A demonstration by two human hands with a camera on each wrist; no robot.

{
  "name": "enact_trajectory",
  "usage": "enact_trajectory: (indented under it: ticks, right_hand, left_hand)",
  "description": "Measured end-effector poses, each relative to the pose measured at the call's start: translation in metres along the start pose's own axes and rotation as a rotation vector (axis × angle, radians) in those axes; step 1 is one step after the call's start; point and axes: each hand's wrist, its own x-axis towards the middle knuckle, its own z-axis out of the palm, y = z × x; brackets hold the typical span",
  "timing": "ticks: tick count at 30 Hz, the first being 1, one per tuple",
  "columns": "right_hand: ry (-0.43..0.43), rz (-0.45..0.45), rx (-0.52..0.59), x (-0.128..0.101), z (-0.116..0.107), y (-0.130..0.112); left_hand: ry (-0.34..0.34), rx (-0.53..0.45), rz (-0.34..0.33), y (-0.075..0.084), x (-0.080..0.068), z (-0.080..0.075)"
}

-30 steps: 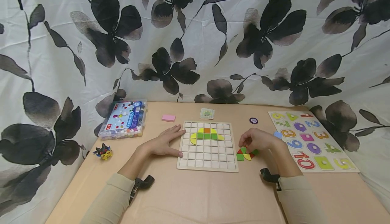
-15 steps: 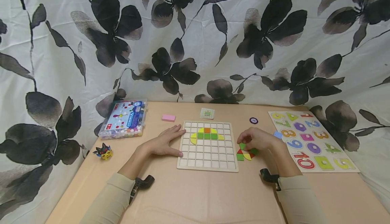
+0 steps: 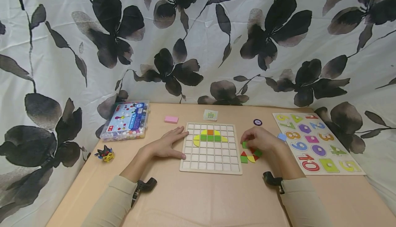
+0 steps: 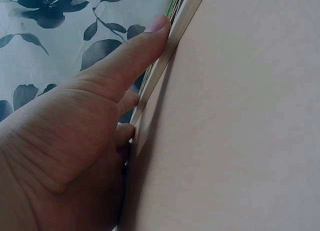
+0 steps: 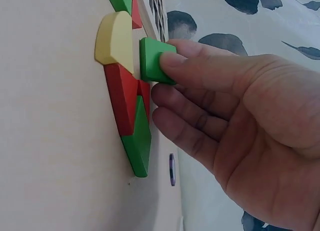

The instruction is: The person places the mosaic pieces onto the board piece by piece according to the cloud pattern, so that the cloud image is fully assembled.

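My right hand (image 3: pixel 261 140) has drawn back from the loose pieces (image 3: pixel 250 156) on the worktop, lifting a green square piece (image 5: pixel 154 59) pinched in its fingers (image 5: pixel 200 66); a second ago that piece lay among the pile.

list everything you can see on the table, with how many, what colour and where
grid board: 1, pale wood, centre, a few yellow, green and orange tiles in upper rows
loose tiles: small pile, red, green, yellow, right of board
green tile: 1, pinched in right hand
number puzzle: 1, multicoloured, far right
bead box: 1, clear, left
pink block: 1, behind board
card: 1, behind board
toy figure: 1, black and yellow, left edge
left hand: flat against board's left edge
right hand: over pile
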Motion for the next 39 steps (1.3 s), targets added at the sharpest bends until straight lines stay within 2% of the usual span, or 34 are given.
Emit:
enact_trajectory:
  ticks: [7, 12, 17, 31, 39]
  right_hand:
    - [0.08, -0.01, 0.0, -0.002, -0.004, 0.001]
    - [0.169, -0.072, -0.061, -0.003, -0.006, 0.0]
    - [0.222, -0.121, -0.049, -0.003, -0.006, -0.003]
    - [0.294, -0.089, -0.009, -0.002, 0.002, -0.023]
    - [0.327, -0.117, 0.051, 0.002, 0.013, -0.038]
  left_hand:
    - [0.004, 0.002, 0.007, 0.001, 0.0, -0.001]
    - [0.006, 0.003, 0.008, 0.0, 0.0, -0.001]
    - [0.007, 0.0, 0.007, 0.001, 0.0, -0.001]
    - [0.004, -0.002, 0.006, 0.003, -0.002, -0.002]
    - [0.0, -0.003, 0.002, 0.003, -0.002, -0.002]
